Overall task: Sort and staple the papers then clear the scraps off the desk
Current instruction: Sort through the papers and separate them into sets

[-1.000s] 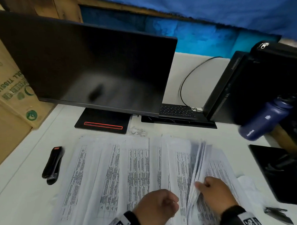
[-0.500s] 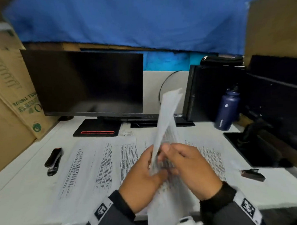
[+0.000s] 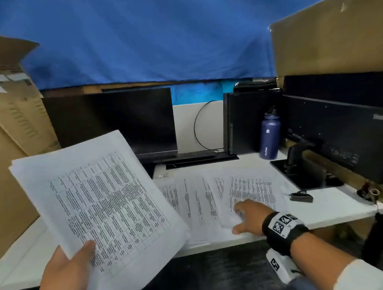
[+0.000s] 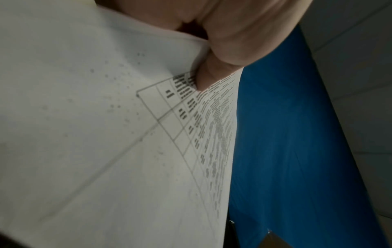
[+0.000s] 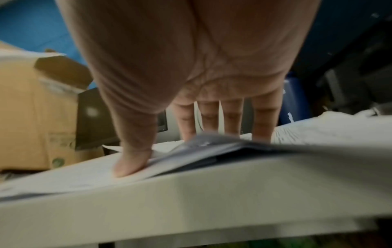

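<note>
My left hand [image 3: 67, 273] holds a stack of printed sheets [image 3: 97, 204] tilted up above the desk's left side, thumb on the bottom margin; the left wrist view shows the thumb [image 4: 203, 75] pinching the stack of printed sheets [image 4: 127, 134]. More printed papers [image 3: 209, 198] lie fanned out across the white desk [image 3: 340, 207]. My right hand [image 3: 245, 216] rests flat on the rightmost papers near the front edge, its fingers [image 5: 224, 117] straight and spread on the papers [image 5: 212, 149]. The lifted stack hides the stapler seen earlier at the left.
A dark monitor [image 3: 120, 123] stands at the back left, a black computer tower [image 3: 248, 121] and a blue bottle [image 3: 269, 137] at the back right. A small black clip-like object [image 3: 301, 196] lies right of the papers. Cardboard boxes [image 3: 14, 133] flank the left.
Both hands held an upright bundle in front of me before. Now the left hand alone holds it, moved left and laid back, while the right hand has dropped onto the desk papers.
</note>
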Demonstrator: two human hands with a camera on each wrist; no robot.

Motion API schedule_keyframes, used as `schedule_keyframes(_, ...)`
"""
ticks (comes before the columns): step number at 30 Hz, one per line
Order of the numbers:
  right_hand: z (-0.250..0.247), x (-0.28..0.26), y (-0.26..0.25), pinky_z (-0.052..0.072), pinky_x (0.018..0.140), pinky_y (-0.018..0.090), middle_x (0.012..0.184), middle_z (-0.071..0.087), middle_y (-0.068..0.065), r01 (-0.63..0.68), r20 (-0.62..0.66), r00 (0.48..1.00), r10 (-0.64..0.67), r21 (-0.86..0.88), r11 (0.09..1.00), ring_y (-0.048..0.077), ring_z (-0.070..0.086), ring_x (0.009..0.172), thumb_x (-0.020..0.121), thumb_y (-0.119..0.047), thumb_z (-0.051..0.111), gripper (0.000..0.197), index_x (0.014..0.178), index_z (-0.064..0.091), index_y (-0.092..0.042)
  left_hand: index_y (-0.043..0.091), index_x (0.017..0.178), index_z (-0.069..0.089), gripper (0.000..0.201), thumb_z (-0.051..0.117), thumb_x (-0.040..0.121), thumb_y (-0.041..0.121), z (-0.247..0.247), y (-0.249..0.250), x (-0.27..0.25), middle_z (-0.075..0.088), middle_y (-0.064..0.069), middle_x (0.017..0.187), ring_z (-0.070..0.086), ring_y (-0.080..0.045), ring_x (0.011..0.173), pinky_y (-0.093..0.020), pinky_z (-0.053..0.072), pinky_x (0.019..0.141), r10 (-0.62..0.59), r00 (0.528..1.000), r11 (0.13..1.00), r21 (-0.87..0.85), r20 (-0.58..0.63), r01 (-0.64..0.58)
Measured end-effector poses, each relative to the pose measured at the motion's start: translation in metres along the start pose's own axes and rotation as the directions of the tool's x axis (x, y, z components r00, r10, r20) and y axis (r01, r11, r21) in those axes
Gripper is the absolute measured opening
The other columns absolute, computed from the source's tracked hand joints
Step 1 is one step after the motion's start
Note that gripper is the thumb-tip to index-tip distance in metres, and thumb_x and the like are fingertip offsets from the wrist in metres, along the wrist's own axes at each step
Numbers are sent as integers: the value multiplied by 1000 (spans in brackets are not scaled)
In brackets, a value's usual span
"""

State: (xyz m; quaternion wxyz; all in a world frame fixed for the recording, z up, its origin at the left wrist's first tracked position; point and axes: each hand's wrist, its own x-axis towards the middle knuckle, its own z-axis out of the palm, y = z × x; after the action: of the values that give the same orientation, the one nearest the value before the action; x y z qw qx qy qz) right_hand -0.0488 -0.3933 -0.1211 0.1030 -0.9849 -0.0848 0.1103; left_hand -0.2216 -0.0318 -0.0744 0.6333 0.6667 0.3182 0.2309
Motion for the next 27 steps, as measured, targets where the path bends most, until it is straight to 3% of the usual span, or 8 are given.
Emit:
schedule_keyframes(5, 1, -6, 15, 53, 79, 31, 93, 64, -7, -3, -171, 985, 27, 139, 990, 14, 62, 86, 86, -35, 57, 19, 103, 60, -28, 31, 101, 69, 29, 77, 75, 43, 0, -36, 15, 75, -3, 106, 70, -35, 97, -58, 49, 94, -79, 994, 997, -8, 75, 80)
schedule_keyframes(10, -8, -20, 18, 46, 63, 28, 77, 63, -5, 55, -455, 872, 182, 460, 886, 14, 61, 71, 86, -19, 60, 17, 97, 54, -30, 33, 97, 69, 23, 80, 77, 35, 44, -62, 25, 75, -8, 100, 69, -37, 96, -59, 49, 95, -120, 974, 993, 18, 191, 119)
schedule_keyframes(13, -17, -46, -15, 51, 66, 27, 85, 68, -12, 314, -567, 823, -33, 406, 858, 6, 62, 75, 82, -25, 61, 19, 96, 55, -35, 19, 103, 69, 28, 80, 78, 25, 78, -65, 27, 72, -7, 84, 67, -35, 89, -55, 49, 94, -146, 945, 989, 38, 294, 141)
schedule_keyframes(17, 8, -55, -71, 46, 100, 31, 124, 60, -9, 678, -350, 706, -615, 84, 730, 12, 56, 116, 90, -41, 49, 31, 116, 59, -28, 26, 121, 69, 68, 59, 76, 76, 125, -55, 13, 74, -3, 113, 65, -31, 112, -47, 44, 106, -91, 964, 985, 164, 251, 50)
schedule_keyframes(19, 24, -44, -85, 15, 122, 50, 156, 36, 1, 719, -45, 695, -717, 66, 692, 26, 26, 148, 96, -60, 38, 51, 131, 53, -26, 15, 134, 61, 64, 35, 98, 62, 139, -48, 0, 66, -15, 127, 59, -33, 119, -37, 41, 98, -20, 959, 954, 293, 284, -67)
schedule_keyframes(22, 27, -33, -86, -9, 119, 50, 165, 15, -4, 746, 30, 664, -747, 31, 665, 22, 2, 153, 85, -71, 26, 70, 137, 49, -30, 14, 105, 69, 30, 69, 91, 41, 143, -45, -3, 70, -7, 86, 66, -30, 87, -34, 43, 72, 86, 925, 942, 271, 371, -196)
schedule_keyframes(25, 22, -31, -64, 22, 122, 34, 145, 43, -21, 643, -304, 764, -570, 279, 713, 2, 31, 143, 85, -69, 51, 49, 116, 62, -33, 22, 94, 67, 7, 71, 91, 27, 121, -36, 2, 72, -5, 89, 64, -25, 82, -36, 44, 76, 28, 971, 963, 256, 237, -90)
schedule_keyframes(27, 24, -21, -39, 42, 101, 27, 124, 48, -24, 464, -454, 837, -306, 292, 836, 1, 50, 118, 80, -67, 57, 47, 111, 59, -33, 16, 100, 67, 14, 71, 91, 27, 98, -29, 10, 71, -8, 89, 63, -26, 79, -36, 45, 76, -5, 994, 983, 182, 108, -15)
